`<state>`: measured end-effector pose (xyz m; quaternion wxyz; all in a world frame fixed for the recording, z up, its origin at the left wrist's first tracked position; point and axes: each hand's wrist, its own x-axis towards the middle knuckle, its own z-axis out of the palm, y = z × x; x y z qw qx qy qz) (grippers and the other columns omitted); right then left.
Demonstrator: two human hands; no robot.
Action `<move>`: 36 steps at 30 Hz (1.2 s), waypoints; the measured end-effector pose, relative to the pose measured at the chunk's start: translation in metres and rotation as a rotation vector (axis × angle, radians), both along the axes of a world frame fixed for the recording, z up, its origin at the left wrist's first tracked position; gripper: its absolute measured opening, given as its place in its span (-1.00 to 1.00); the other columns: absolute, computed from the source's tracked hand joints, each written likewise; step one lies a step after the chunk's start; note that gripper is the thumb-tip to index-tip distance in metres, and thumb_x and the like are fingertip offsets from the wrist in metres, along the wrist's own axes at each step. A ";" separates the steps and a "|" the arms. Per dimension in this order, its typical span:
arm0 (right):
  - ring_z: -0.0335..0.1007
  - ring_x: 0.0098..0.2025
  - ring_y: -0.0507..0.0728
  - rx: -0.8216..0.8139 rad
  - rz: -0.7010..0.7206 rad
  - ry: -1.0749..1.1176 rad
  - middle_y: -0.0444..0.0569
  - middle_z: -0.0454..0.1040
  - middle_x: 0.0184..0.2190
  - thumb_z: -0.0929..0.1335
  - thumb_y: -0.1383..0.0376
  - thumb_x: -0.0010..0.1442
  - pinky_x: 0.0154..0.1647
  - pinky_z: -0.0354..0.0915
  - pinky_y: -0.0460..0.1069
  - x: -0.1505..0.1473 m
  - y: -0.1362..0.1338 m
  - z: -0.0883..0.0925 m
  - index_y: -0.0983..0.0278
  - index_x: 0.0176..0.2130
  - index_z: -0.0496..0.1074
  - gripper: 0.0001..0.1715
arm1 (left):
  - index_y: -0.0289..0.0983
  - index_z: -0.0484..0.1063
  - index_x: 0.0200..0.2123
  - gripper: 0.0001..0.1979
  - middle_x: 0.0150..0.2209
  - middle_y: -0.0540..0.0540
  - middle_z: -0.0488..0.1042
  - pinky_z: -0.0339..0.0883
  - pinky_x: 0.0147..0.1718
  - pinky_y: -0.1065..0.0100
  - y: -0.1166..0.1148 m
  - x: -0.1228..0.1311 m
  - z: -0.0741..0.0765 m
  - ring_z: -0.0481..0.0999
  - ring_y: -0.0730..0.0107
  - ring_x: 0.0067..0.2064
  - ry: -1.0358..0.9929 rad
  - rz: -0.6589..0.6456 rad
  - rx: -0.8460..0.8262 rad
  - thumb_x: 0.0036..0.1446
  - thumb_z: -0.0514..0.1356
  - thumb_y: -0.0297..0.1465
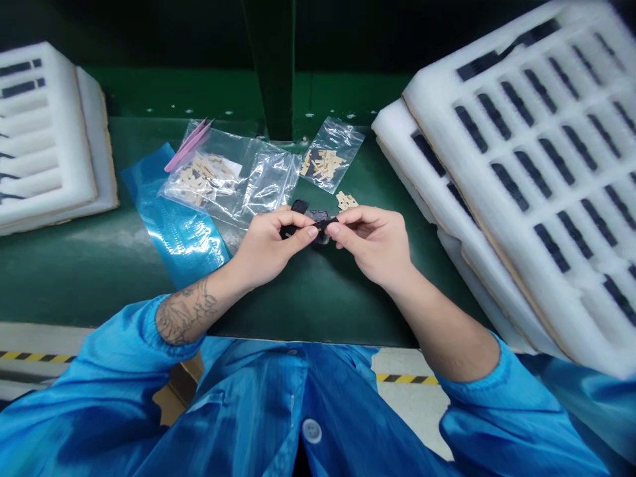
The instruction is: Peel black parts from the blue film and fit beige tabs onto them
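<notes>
Both hands meet over the bench, pinching a small black part (325, 223) whose exact kind I cannot make out. My left hand (272, 240) grips its left side between thumb and forefinger. From the right, my right hand (373, 242) pinches the other end, fingers closed. Just behind the fingertips is another dark piece (318, 215), partly hidden by the hands. A few small tan pieces (346, 200) with dark dots lie beyond my right hand. Clear zip bags hold similar tan pieces: a large bag (263, 175) on the left and a smaller bag (342, 142) on the right.
Pink tweezers (189, 146) rest on the large bag, above a shiny blue sheet (171, 212). Stacked white foam trays (531, 152) with black parts in slots stand at right. More foam trays (74, 132) are at left. A green post (271, 73) rises at the back.
</notes>
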<state>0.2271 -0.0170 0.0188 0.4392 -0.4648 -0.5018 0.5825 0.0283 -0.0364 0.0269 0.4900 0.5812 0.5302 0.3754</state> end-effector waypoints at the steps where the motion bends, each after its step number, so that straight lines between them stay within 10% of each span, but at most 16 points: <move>1: 0.46 -0.50 0.00 0.006 0.016 0.031 -0.11 0.60 -0.45 0.65 0.13 -0.09 -0.55 0.41 -0.12 0.000 -0.001 0.000 0.25 -0.33 0.62 -0.63 | -0.20 0.64 -0.28 -0.83 -0.29 -0.07 0.53 0.36 -0.23 0.33 0.000 -0.001 0.000 0.49 0.40 -0.27 0.079 0.031 0.097 0.22 0.33 -0.23; 7: 0.52 -0.51 0.02 -0.119 0.112 0.163 -0.10 0.63 -0.46 0.61 0.11 0.01 -0.51 0.52 -0.08 0.000 -0.001 0.004 0.26 -0.29 0.63 -0.68 | -0.10 0.67 -0.22 -0.89 -0.25 -0.09 0.51 0.39 -0.23 0.33 -0.002 -0.005 0.002 0.47 0.35 -0.22 0.446 0.062 0.652 0.21 0.31 -0.34; 17: 0.57 -0.44 0.04 0.080 0.009 0.032 -0.11 0.65 -0.42 0.64 0.24 -0.03 -0.36 0.58 -0.03 0.002 -0.004 0.008 0.22 -0.30 0.66 -0.74 | -0.20 0.65 -0.22 -0.81 -0.31 -0.09 0.49 0.36 -0.30 0.31 -0.001 0.001 0.005 0.45 0.38 -0.29 0.026 -0.010 0.120 0.20 0.33 -0.23; 29: 0.57 -0.32 0.08 0.629 -0.026 -0.316 -0.07 0.67 -0.28 0.55 0.28 0.15 -0.33 0.50 -0.01 0.005 -0.004 0.003 0.14 -0.22 0.66 -0.86 | -0.16 0.66 -0.30 -0.86 -0.30 -0.05 0.59 0.37 -0.16 0.32 -0.001 0.001 -0.006 0.49 0.40 -0.24 -0.191 0.004 -0.038 0.20 0.36 -0.24; 36: 0.49 -0.42 0.02 0.588 0.009 -0.301 -0.07 0.64 -0.33 0.53 0.31 0.17 -0.44 0.42 -0.05 0.003 -0.005 0.003 0.20 -0.23 0.65 -0.89 | -0.16 0.67 -0.27 -0.86 -0.23 -0.07 0.63 0.43 -0.07 0.28 -0.001 0.000 -0.006 0.56 0.35 -0.18 -0.204 0.013 -0.048 0.17 0.39 -0.24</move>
